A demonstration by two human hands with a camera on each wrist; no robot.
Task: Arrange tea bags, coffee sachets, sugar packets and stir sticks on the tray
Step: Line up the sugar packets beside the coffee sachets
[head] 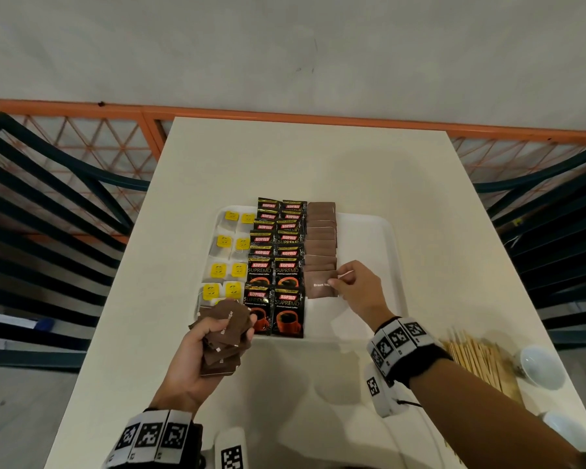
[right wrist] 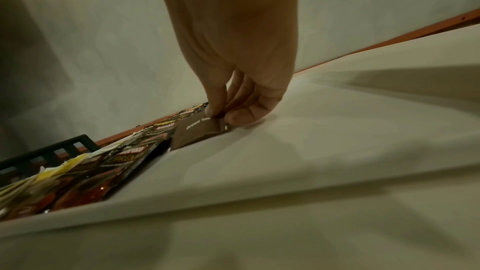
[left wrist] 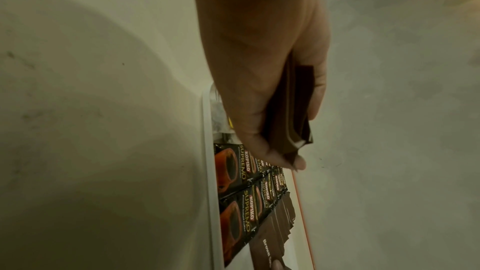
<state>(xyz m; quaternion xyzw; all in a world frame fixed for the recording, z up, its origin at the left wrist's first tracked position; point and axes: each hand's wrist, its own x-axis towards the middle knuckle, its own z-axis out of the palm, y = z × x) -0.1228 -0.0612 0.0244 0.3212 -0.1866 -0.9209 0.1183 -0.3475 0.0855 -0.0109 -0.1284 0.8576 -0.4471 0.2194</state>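
Note:
A white tray (head: 379,231) on the table holds tea bags with yellow tags (head: 227,262) at its left, two columns of black coffee sachets (head: 274,262) in the middle, and a column of brown sugar packets (head: 320,238) to their right. My right hand (head: 349,286) pinches the right edge of the nearest brown sugar packet (head: 320,285), which lies at the near end of that column; the right wrist view shows this packet (right wrist: 197,132) flat on the tray under my fingertips. My left hand (head: 214,346) grips a fanned stack of brown sugar packets (head: 225,336) above the tray's near left corner.
Wooden stir sticks (head: 477,360) lie in a pile on the table at the near right, beside two white cups (head: 540,365). The tray's right part (head: 369,265) is bare. Dark chairs (head: 48,211) stand on both sides of the table.

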